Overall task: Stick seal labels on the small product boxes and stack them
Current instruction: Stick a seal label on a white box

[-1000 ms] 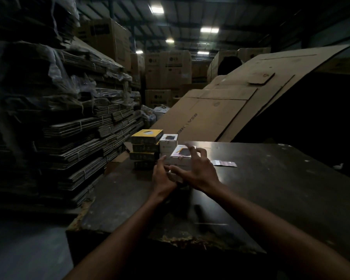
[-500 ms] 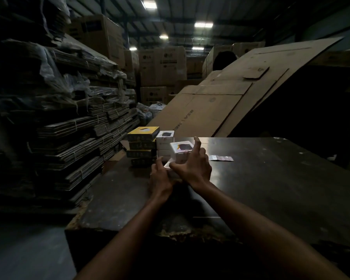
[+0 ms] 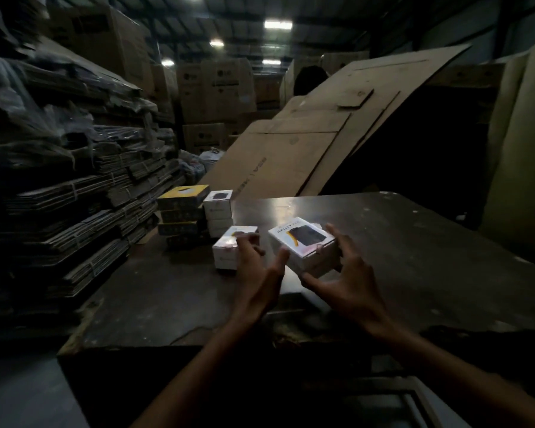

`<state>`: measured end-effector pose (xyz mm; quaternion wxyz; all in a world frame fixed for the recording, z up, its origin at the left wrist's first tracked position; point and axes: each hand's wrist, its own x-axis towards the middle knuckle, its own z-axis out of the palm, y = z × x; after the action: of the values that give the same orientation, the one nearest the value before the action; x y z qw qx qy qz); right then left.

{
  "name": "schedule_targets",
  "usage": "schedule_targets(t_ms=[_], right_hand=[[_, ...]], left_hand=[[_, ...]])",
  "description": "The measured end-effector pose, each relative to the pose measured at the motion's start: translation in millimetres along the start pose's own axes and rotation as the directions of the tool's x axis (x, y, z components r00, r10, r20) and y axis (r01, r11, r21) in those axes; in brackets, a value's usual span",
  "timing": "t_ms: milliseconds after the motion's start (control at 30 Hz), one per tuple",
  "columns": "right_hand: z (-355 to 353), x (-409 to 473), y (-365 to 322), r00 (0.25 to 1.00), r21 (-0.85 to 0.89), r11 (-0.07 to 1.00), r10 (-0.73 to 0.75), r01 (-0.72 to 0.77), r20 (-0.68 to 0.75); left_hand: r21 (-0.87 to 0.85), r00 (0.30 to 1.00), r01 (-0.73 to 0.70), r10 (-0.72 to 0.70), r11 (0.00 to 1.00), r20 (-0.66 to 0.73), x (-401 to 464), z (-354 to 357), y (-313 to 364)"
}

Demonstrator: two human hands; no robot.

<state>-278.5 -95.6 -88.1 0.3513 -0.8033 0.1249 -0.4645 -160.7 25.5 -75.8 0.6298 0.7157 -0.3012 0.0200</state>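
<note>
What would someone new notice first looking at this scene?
The white box tilted above the dark table, held between the right hand and left hand. Left of it, a short white box stack, with a yellow-topped stack behind.

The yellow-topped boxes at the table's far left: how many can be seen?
4, in one stack: the top box, and three darker ones below it, the lowest dim. More may be hidden behind.
</note>
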Motion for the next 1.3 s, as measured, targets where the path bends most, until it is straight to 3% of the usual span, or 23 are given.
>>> schedule_targets(t_ms=[33,100,167,233,367,467,533,833,1300], right_hand=[[-5.6,-4.7,3.2,1.000,0.013,1.000,-0.007,0.008,-0.009],[-15.5,-9.7,6.4,0.999,0.032,0.999,-0.031,0.031,-0.015],[-21.3,-10.8,9.9,0.999,0.057,0.998,-0.039,0.041,-0.021],[-23.4,-8.4,14.8,0.999,0.047,0.998,-0.041,0.041,-0.017],[-27.4,5.7,29.9,0.999,-0.025,0.999,-0.021,0.022,0.044],[-30.2,19.8,38.7,0.984,-0.091,0.995,-0.027,0.043,0.174],[-28.6,25.5,42.8,0.971,-0.142,0.985,-0.060,0.094,0.231],[-25.1,24.7,47.1,0.986,-0.071,0.992,-0.096,0.107,0.137],[-27.0,22.2,36.4,0.976,-0.026,0.989,-0.142,0.149,0.166]], left_hand=[[-0.119,0.984,0.164,-0.154,0.979,0.088,-1.9,11.3,8.5],[-0.242,0.879,0.450,-0.378,0.860,0.291,0.3,30.2,20.0],[-0.298,0.804,0.567,-0.437,0.768,0.402,7.3,42.3,26.1],[-0.294,0.778,0.595,-0.443,0.748,0.445,14.7,49.8,21.7],[-0.353,0.767,0.586,-0.359,0.729,0.531,28.0,55.9,7.7],[-0.382,0.880,0.413,-0.253,0.827,0.403,50.0,55.9,-9.1],[-0.295,0.907,0.339,-0.228,0.893,0.355,57.4,52.5,-17.5],[-0.154,0.918,0.233,-0.165,0.960,0.361,62.3,49.3,-43.0],[-0.163,0.907,0.224,-0.144,0.961,0.395,60.9,48.5,-39.2]])
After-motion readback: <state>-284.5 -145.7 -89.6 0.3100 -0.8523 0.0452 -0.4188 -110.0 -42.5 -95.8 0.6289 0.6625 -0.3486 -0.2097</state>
